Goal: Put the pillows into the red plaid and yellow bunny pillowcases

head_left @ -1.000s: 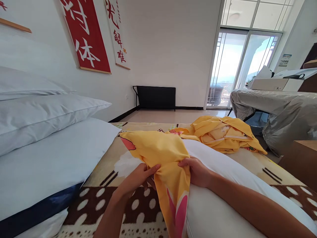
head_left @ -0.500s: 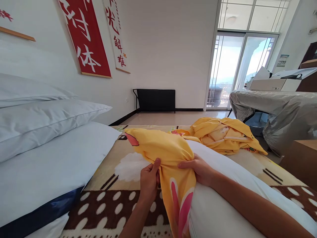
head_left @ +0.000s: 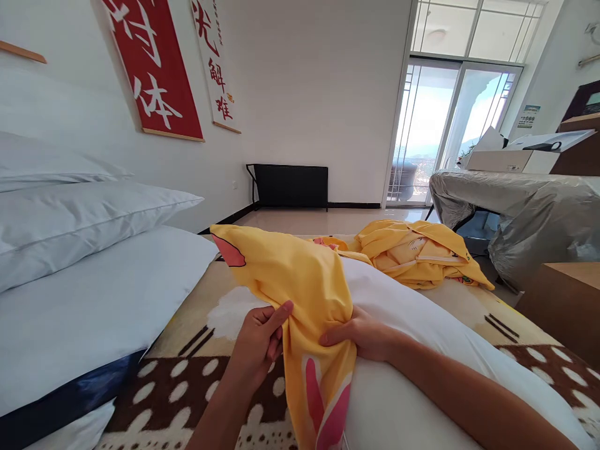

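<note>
A yellow pillowcase (head_left: 290, 275) with a pink print is drawn partway over the end of a white pillow (head_left: 412, 375) lying across the bed in front of me. My left hand (head_left: 257, 340) pinches the pillowcase's bunched edge on the left side, fingers closed on the cloth. On the right, my right hand (head_left: 360, 331) grips the same gathered edge against the pillow. The far end of the pillow is hidden inside the case.
A stack of white pillows (head_left: 84, 250) lies at the left. A second crumpled yellow cloth (head_left: 417, 250) sits further down the patterned bedspread (head_left: 197, 387). A plastic-covered piece of furniture (head_left: 515, 206) and a wooden box (head_left: 562, 294) stand at the right.
Both hands have tugged the gathered pillowcase edge, and its far corner now stands higher and further left. My left hand shifted from under the cloth to gripping its edge.
</note>
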The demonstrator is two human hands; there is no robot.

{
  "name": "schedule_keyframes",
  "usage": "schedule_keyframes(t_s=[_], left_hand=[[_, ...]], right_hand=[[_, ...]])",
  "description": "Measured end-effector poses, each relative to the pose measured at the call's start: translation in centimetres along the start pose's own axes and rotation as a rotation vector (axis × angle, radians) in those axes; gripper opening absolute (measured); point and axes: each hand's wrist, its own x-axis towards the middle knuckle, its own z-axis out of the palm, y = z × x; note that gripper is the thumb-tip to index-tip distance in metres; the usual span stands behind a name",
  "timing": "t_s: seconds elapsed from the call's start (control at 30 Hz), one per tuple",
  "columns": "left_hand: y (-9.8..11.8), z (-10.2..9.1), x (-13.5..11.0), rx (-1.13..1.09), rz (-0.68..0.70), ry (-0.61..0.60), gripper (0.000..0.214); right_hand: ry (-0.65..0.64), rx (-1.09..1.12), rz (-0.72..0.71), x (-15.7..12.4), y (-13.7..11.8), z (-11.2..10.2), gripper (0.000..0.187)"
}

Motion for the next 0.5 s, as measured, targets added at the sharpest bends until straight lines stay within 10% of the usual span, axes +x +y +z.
schedule_keyframes(t_s=[0.23, 0.5], left_hand=[[-0.3, -4.3, 1.5, 0.588, -0.183, -0.45, 0.066], [-0.8, -2.9, 2.6, 0.592, -0.102, -0.043, 0.04]], right_hand=[[0.067, 0.021, -0.067, 0.2, -0.1, 0.1, 0.057], [-0.171, -0.177, -0.043, -0.4, -0.2, -0.5, 0.051]])
